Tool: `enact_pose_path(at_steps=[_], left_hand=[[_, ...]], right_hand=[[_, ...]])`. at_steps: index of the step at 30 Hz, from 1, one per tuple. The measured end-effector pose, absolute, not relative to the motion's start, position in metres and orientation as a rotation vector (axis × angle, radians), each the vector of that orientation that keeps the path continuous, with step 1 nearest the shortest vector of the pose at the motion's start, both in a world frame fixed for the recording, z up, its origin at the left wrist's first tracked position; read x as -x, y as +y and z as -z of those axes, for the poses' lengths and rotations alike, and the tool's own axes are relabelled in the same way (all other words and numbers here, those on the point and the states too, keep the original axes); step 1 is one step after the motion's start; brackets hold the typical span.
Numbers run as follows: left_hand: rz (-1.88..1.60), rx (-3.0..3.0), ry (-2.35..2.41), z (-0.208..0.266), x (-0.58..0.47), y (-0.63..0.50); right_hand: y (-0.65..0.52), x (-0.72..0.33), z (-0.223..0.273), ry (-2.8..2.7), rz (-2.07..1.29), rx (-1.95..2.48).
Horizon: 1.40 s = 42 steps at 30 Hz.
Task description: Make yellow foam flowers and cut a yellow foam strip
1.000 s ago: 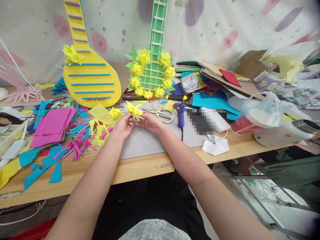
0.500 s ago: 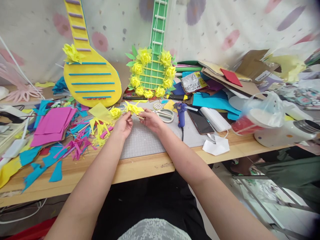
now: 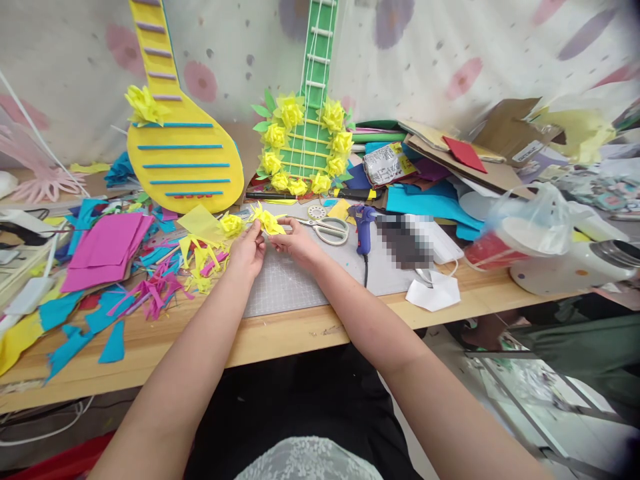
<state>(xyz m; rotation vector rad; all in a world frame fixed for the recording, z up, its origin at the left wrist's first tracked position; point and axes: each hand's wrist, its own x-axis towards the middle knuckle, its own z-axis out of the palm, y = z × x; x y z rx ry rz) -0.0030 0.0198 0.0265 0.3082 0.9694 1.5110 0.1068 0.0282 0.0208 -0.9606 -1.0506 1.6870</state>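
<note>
Yellow, a handmade flower (image 3: 267, 221) sits at the fingertips of a person working over a gridded grey mat (image 3: 285, 287), both bare forearms stretched forward and converging toward its far left part. The left hand (image 3: 249, 248), nearly closed, pinches the bloom's near side between thumb and finger. The right hand (image 3: 296, 241), fingers half curled, meets the flower's right side; whether it grips or merely steadies is unclear.

Two instrument shapes stand behind: a green one (image 3: 311, 140) ringed by nine yellow flowers, and a yellow one (image 3: 187, 157) bearing one flower and five blue strips. One more bloom (image 3: 231, 225) lies just beyond the left hand. One pair of scissors (image 3: 334, 231) rests just past the right hand, near one blue glue gun (image 3: 363, 233).

Bare mat shows between the wrists, running down to its front edge, which lies just inside that of the wooden table (image 3: 290, 341). Colored scraps (image 3: 160, 290) crowd the left side, near the left forearm.
</note>
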Motion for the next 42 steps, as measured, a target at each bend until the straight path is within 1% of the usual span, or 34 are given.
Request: enact_pose_path(at_steps=[4, 8, 16, 23, 32, 42], left_hand=[[-1.464, -0.287, 1.019, -0.030, 0.004, 0.018], [-1.401, -0.298, 1.054, -0.035, 0.005, 0.016], [-1.557, -0.492, 1.189, -0.031, -0.003, 0.017], [-1.629, -0.487, 1.211, -0.027, -0.004, 0.018], [-1.525, -0.418, 1.226, -0.034, 0.001, 0.014], [-1.551, -0.687, 1.473, -0.026, 0.002, 0.016]], right_hand=[[0.028, -0.108, -0.024, -1.075, -1.596, 1.072], [0.029, -0.111, -0.027, -1.084, -1.580, 1.129], [0.029, -0.111, -0.026, -1.066, -1.631, 1.110], [0.030, -0.104, -0.022, -1.097, -1.550, 1.161], [0.033, -0.108, -0.023, -1.137, -1.523, 1.221], [0.034, -0.107, -0.017, -1.253, -1.434, 1.253]])
